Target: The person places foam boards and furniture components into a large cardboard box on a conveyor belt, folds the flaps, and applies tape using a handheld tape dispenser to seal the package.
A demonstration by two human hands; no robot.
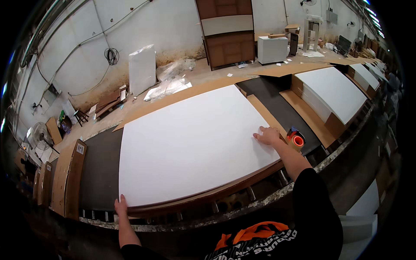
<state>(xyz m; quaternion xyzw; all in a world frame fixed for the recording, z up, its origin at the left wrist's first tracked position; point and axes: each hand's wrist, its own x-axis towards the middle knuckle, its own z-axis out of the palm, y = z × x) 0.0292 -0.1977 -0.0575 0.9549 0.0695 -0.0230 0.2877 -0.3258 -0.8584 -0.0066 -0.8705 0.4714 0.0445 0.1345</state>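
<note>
A large flat white panel [195,143] lies in front of me, on top of brown board layers that show along its near edge. My left hand [121,205] is at the panel's near left corner, fingers apart and touching its side. Farther right, my right hand [269,135] rests on the panel close to its right edge, fingers spread and palm down. Just beyond that edge sits a tape dispenser [296,139] with a roll of tan tape on an orange core. Cardboard flaps [265,113] stick out from under the panel on the far and right sides.
The panel lies over a dark conveyor belt [102,173] with rollers at its near edge. Closed cardboard boxes [69,180] stand at left. To the right, an open carton [327,130] holds white panels. Wrapped panels [142,69] and a tall brown-and-white panel [227,37] lean by the wall.
</note>
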